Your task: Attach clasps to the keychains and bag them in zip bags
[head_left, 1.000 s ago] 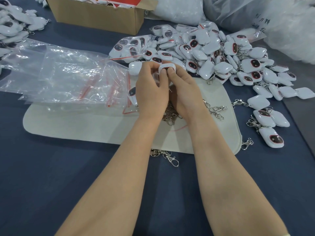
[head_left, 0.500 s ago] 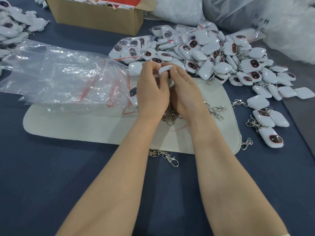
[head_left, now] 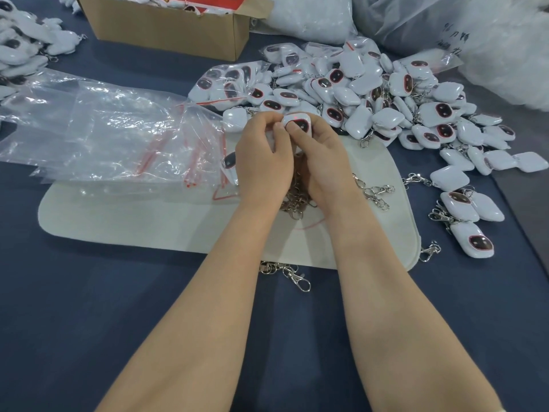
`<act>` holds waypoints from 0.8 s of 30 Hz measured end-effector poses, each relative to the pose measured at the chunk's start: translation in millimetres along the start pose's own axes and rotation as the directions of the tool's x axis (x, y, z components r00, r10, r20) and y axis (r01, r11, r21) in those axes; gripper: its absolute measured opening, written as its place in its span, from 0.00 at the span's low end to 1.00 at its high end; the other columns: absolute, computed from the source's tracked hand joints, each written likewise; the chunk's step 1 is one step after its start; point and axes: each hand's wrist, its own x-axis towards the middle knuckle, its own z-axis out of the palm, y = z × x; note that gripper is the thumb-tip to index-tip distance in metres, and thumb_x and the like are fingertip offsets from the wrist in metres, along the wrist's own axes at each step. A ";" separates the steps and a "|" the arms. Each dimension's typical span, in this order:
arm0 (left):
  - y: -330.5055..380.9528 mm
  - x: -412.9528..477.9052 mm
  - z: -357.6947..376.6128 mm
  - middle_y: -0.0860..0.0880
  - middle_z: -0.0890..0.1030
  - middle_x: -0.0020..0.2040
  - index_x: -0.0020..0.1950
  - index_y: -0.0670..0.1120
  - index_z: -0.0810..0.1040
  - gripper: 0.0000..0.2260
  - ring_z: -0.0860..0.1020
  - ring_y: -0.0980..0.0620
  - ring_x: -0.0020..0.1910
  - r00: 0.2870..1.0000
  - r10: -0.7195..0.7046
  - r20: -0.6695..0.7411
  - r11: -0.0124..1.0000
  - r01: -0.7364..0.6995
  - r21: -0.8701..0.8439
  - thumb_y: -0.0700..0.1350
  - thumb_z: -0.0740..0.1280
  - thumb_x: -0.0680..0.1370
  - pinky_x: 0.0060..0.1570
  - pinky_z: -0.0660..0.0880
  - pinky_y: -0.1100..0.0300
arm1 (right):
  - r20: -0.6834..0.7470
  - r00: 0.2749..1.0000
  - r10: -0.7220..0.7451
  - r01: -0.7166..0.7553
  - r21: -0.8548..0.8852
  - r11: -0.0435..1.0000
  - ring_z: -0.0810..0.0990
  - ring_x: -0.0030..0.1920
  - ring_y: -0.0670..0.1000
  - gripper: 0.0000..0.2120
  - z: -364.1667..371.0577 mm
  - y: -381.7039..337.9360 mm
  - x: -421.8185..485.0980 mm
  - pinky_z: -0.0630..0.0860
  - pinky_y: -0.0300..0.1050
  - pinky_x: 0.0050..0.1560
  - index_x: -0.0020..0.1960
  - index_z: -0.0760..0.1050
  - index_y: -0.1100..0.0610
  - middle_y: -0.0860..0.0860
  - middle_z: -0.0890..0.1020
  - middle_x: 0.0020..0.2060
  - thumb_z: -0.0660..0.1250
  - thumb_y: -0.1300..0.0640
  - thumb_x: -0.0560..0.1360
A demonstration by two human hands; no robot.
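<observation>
Blue counter (head_left: 89,322) is carrying a pale mat (head_left: 148,227). Clear zip bags (head_left: 104,129) are lying heaped at left, overlapping the mat's far edge. A heap of white keychains (head_left: 371,93) is sitting far right. Left hand (head_left: 261,162) and right hand (head_left: 323,162) are meeting over the mat, fingers curled, both pinching one keychain (head_left: 298,123), its dark face showing. Clasps (head_left: 292,200) are bunching on the mat under the hands.

Keychain pile (head_left: 371,93) behind-right of mat (head_left: 148,221), zip bags (head_left: 98,135) left, box (head_left: 166,28) behind.
</observation>
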 end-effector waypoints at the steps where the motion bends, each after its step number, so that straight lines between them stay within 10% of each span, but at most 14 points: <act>1: -0.2 -0.1 0.2 0.52 0.77 0.49 0.54 0.43 0.77 0.08 0.76 0.55 0.51 1.000 0.002 0.000 1.000 -0.002 -0.002 0.39 0.60 0.79 0.52 0.70 0.68 | -0.005 1.000 0.016 -0.016 0.031 0.999 0.75 0.47 0.58 0.03 0.0 -0.1 0.3 0.72 0.58 0.57 0.50 0.75 0.62 0.60 0.78 0.44 0.63 0.66 0.78; 12: -2.4 0.6 0.7 0.50 0.78 0.50 0.53 0.43 0.77 0.07 0.75 0.57 0.50 1.000 0.010 -0.008 1.000 -0.010 0.010 0.38 0.60 0.78 0.51 0.68 0.70 | 0.002 0.994 0.112 -0.109 0.242 0.964 0.80 0.42 0.54 0.08 1.9 -5.3 0.0 0.76 0.51 0.53 0.49 0.74 0.60 0.58 0.80 0.42 0.57 0.65 0.82; 19: -1.3 0.0 1.0 0.48 0.79 0.52 0.54 0.43 0.76 0.08 0.76 0.53 0.53 1.000 -0.011 -0.007 1.000 0.011 0.004 0.39 0.60 0.78 0.55 0.71 0.64 | 0.010 0.998 0.062 -0.062 0.054 0.997 0.74 0.37 0.54 0.09 0.0 -2.2 -2.0 0.71 0.50 0.46 0.40 0.72 0.60 0.53 0.77 0.31 0.61 0.67 0.79; 24: -1.1 -0.6 1.6 0.48 0.79 0.52 0.54 0.43 0.76 0.08 0.76 0.53 0.52 1.000 -0.016 -0.004 1.000 0.017 0.003 0.39 0.60 0.78 0.54 0.71 0.65 | -0.031 0.996 0.085 -0.082 0.090 0.993 0.67 0.47 0.59 0.05 2.2 -3.6 -2.4 0.66 0.54 0.52 0.44 0.70 0.62 0.60 0.69 0.42 0.61 0.67 0.79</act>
